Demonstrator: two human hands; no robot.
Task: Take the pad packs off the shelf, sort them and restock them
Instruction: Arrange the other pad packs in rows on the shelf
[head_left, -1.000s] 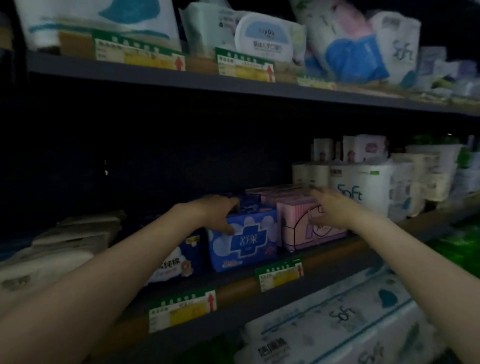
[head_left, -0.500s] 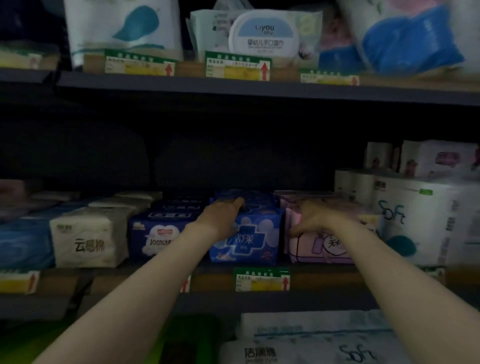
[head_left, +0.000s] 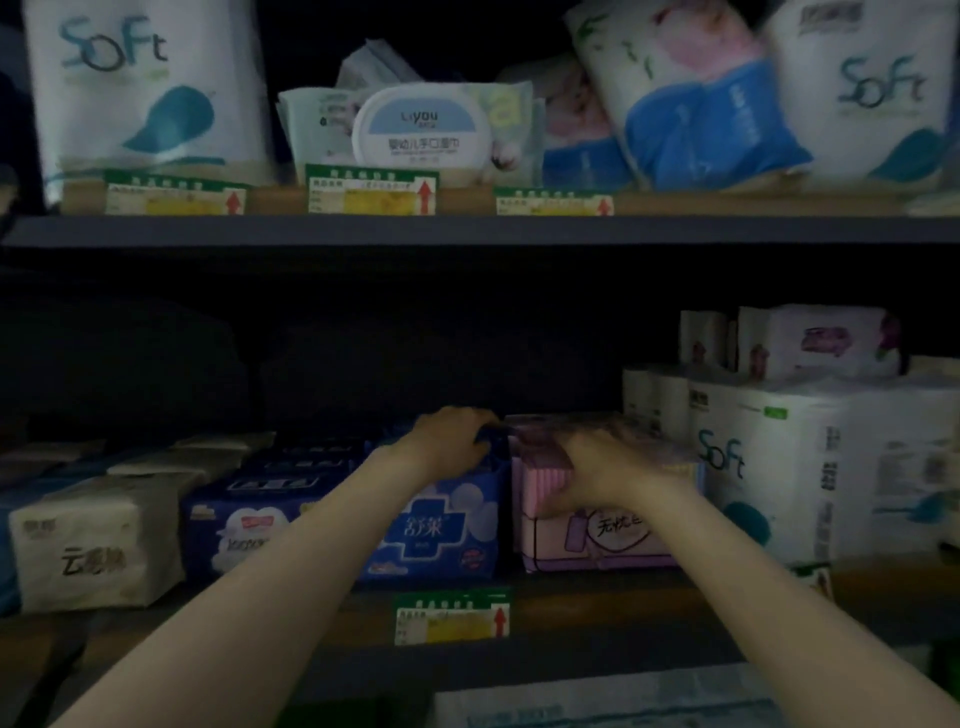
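Note:
On the middle shelf (head_left: 571, 597) stands a blue pad pack (head_left: 441, 530) with white print, and right beside it a pink pad pack (head_left: 597, 540). My left hand (head_left: 447, 436) lies on top of the blue pack with its fingers curled over the pack's upper edge. On the pink pack's top front corner, my right hand (head_left: 597, 467) grips with curled fingers. More dark blue pad packs (head_left: 249, 519) stand in a row to the left. The view is dim.
White tissue packs (head_left: 93, 551) sit at the left of the shelf. Large "Soft" paper roll packs (head_left: 810, 467) fill the right side. The upper shelf (head_left: 467, 228) holds wipes and roll packs. Price tags (head_left: 452, 618) line the shelf edges.
The camera has swung to face the shelf more squarely and nearer. Both hands stay on the blue and pink packs, with the right hand lower on the pink pack's front.

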